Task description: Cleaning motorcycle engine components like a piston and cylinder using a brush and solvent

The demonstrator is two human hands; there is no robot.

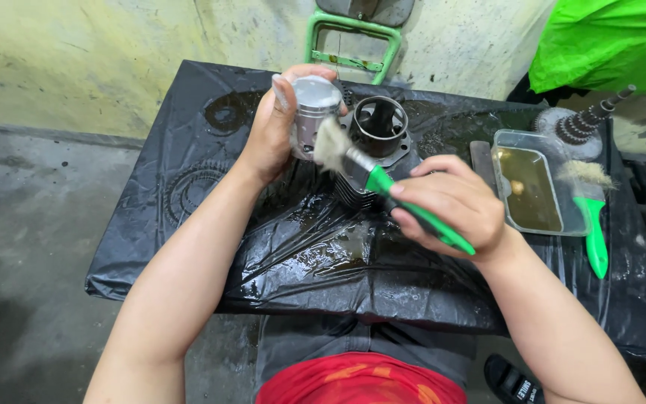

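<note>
Both hands grip: right a green brush, left half hiding a piston.

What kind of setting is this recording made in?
Probably a small engine repair workshop. The left hand holds a metal piston, brushed with a green-handled brush in the right hand. A finned engine cylinder sits on a wet black plastic sheet, beside a tray of murky liquid.
</note>
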